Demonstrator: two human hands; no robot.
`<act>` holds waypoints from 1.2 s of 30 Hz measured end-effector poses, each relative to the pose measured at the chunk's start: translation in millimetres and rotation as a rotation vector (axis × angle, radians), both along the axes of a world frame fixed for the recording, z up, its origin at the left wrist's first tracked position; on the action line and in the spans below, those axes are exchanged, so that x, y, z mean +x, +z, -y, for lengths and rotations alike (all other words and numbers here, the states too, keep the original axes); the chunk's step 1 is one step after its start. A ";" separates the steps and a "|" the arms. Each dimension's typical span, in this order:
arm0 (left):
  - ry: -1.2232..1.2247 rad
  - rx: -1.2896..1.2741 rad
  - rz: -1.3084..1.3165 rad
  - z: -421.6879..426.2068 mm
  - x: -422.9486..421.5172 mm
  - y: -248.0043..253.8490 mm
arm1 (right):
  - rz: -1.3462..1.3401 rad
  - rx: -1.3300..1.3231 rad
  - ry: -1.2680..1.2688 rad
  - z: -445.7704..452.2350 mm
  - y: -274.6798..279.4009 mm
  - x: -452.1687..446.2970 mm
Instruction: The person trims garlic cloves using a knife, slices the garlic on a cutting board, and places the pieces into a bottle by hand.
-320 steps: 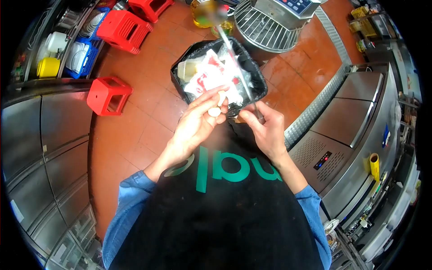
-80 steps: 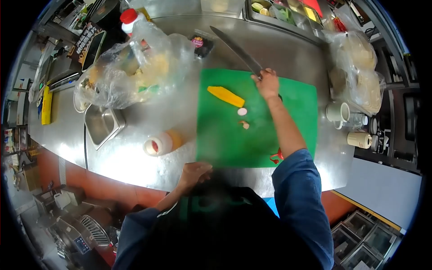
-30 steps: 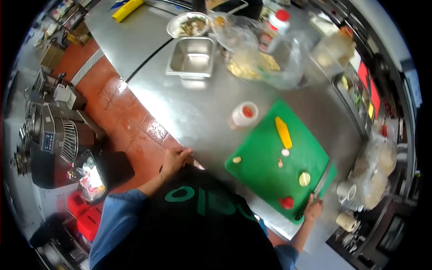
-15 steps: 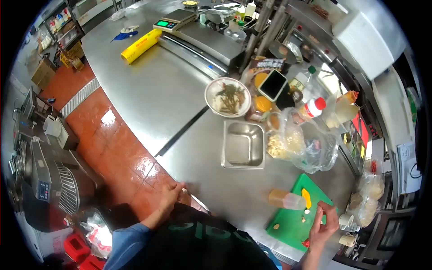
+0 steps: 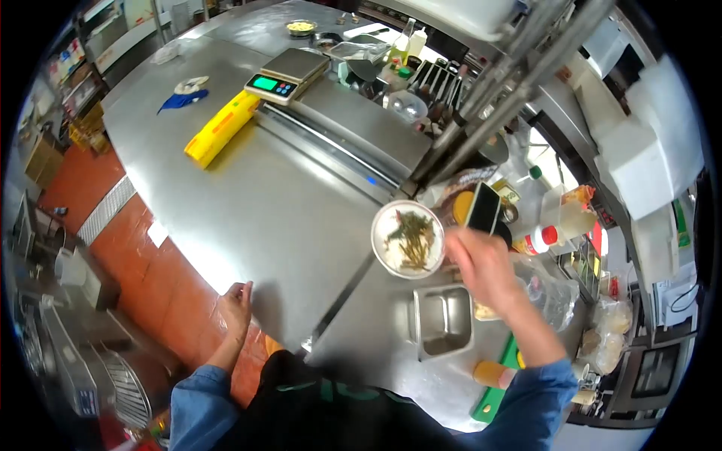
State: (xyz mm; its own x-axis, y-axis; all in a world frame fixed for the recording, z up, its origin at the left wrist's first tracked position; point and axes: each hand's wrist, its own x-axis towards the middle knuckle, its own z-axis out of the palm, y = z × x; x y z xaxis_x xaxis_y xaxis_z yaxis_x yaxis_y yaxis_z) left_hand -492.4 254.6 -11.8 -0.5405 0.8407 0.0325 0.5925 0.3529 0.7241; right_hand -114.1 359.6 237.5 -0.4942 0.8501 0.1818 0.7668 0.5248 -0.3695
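1. Steel counter spreads around the bowl, above a red-tiled floor at the left.
2. Beyond the bowl, up and to the left, a digital scale sits behind a long metal device, with a yellow roll farther left.
3. Below the bowl and to its right, the green board is partly hidden by the right forearm; a jar overlaps it in view.
4. Right hand: its fingers are at the bowl's right rim, narrow and partly hidden; whether they grip it, I cannot tell.
5. Left hand: well apart from the bowl, lower left, near the counter's edge, fingers bent and close together; whether they hold anything is unclear.
6. Just below the bowl is a metal pan.
7. White-and-green food fills the bowl; a phone stands tilted just right of it.
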 end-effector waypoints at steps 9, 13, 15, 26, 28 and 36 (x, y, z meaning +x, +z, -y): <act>-0.229 0.187 -0.271 -168.2 -155.2 -69.2 | 0.683 0.165 -0.463 -323.4 -52.1 -53.1; -0.315 0.114 -0.406 -177.4 -157.1 -56.8 | 0.490 0.068 -0.721 -427.8 -69.3 -3.0; -0.283 0.063 -0.332 -178.7 -156.1 -54.9 | 0.515 0.056 -0.758 -461.8 -80.1 9.7; -0.436 0.078 -0.291 -187.7 -167.8 -56.1 | 0.967 -0.268 -0.791 -575.1 -161.1 -9.6; -0.409 0.034 -0.308 -179.2 -170.4 -62.1 | 0.842 -0.118 -0.735 -588.6 -160.7 32.6; -0.311 0.134 -0.248 -177.9 -166.9 -66.7 | 0.231 0.380 -0.690 -472.9 -82.0 9.0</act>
